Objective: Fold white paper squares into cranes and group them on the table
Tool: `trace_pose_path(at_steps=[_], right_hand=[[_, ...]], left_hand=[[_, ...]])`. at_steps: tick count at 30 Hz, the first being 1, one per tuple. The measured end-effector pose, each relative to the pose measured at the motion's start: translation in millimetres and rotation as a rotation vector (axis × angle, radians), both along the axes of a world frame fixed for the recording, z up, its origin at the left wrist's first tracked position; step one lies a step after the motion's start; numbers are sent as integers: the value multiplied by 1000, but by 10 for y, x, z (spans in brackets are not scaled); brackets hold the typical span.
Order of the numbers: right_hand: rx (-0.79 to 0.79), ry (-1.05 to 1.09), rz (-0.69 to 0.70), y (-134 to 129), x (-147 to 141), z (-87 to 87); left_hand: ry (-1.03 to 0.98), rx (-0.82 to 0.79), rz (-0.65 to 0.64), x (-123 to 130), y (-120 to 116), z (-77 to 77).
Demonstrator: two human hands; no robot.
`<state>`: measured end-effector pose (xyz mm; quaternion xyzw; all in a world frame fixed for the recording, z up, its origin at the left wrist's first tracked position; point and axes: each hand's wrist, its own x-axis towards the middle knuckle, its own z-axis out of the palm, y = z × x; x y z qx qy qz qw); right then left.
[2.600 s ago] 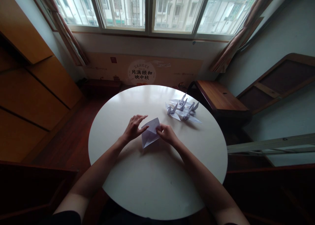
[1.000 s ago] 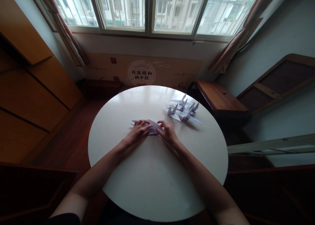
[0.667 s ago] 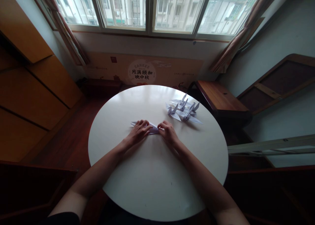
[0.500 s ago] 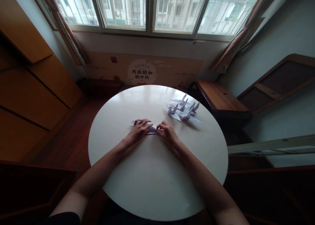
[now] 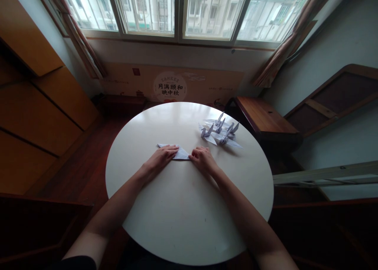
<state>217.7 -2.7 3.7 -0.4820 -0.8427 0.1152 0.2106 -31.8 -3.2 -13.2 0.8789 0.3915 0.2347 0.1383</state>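
Note:
A folded sheet of white paper (image 5: 181,154) lies flat near the middle of the round white table (image 5: 183,215). My left hand (image 5: 165,152) rests on its left part with the fingers stretched out flat, covering some of it; a pointed tip shows beyond the knuckles. At the paper's right corner, my right hand (image 5: 202,156) is closed, thumb and fingertips pinching that corner. Behind and to the right stand several folded paper cranes (image 5: 220,132) in a cluster, touching or overlapping one another.
Beyond the table's right edge is a wooden side table (image 5: 265,114). A printed board (image 5: 201,79) leans under the window (image 5: 177,14). Wooden cabinets (image 5: 44,116) stand on the left, and a dark chair-like wooden piece (image 5: 327,226) is at lower right.
My left hand has flattened from arched fingers and slid slightly left and down, baring more of the paper. The paper now lies flatter. My right hand keeps its pinch at the corner.

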Motion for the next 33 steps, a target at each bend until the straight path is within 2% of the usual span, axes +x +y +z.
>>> trace_pose_path(at_steps=[6, 15, 20, 23, 28, 33], right_hand=[[25, 61, 72, -1, 9, 3], [-174, 240, -68, 6, -77, 2], [-267, 352, -66, 1, -82, -45], [-187, 282, -18, -16, -72, -36], [81, -37, 129, -45, -68, 41], [106, -189, 188, -63, -63, 78]], left_hand=[[12, -28, 84, -90, -9, 114], [-79, 12, 69, -104, 36, 52], [-85, 41, 18, -62, -8, 76], [-47, 44, 33, -62, -19, 93], [9, 34, 64, -70, -24, 117], [55, -5, 123, -82, -19, 138]])
